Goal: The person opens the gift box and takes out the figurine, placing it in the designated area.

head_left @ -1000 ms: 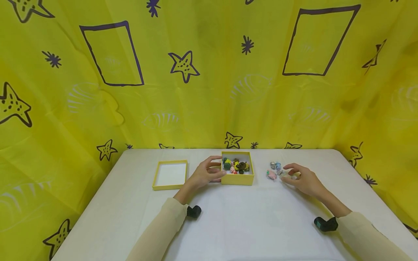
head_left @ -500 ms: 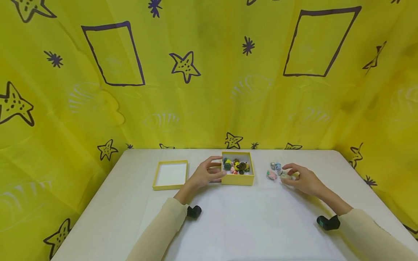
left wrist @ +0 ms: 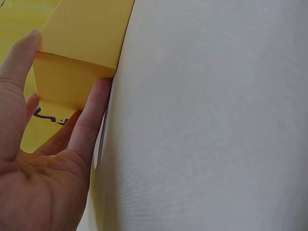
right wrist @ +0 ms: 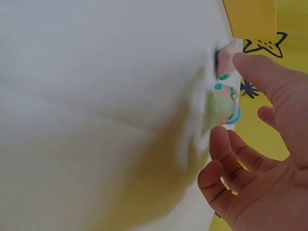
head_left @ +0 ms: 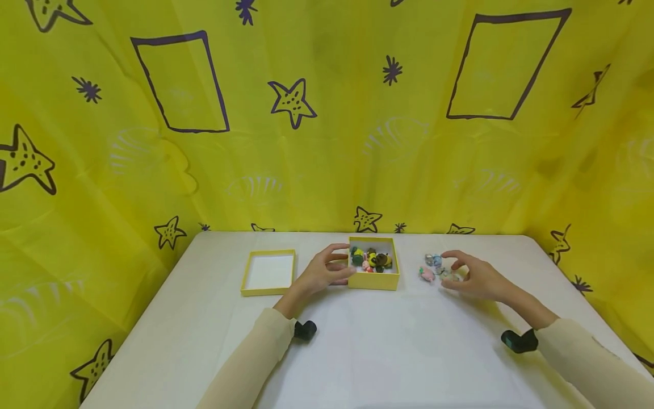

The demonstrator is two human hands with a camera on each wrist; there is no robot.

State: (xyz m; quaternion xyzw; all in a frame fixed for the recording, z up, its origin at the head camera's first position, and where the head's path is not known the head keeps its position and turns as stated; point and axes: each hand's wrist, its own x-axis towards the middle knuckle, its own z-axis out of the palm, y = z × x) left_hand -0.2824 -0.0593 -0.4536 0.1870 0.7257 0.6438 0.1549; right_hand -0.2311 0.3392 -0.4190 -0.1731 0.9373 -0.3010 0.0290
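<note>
A small yellow box [head_left: 373, 282] stands open-topped near the back of the table, with several little figurines in green, yellow, brown and pink inside. My left hand [head_left: 324, 270] touches its left side. In the left wrist view the thumb and extended fingers [left wrist: 90, 118] lie along the box's corner and wall. My right hand [head_left: 482, 278] hovers by a cluster of toys, thumb and fingers spread apart with nothing gripped. A pale green figurine [right wrist: 220, 106] sits in front of its fingertips, a pink figurine [head_left: 427, 274] is to the left, and a blue figurine [head_left: 436, 260] lies behind.
A shallow yellow lid [head_left: 268, 293] with a white inside lies left of the box. The table has a white cover [head_left: 388, 346]. Yellow curtains with starfish drawings [head_left: 293, 102] hang along the back and sides.
My right hand has risen slightly over the figurines, and its forearm has shifted a little to the right. The left hand stays against the box.
</note>
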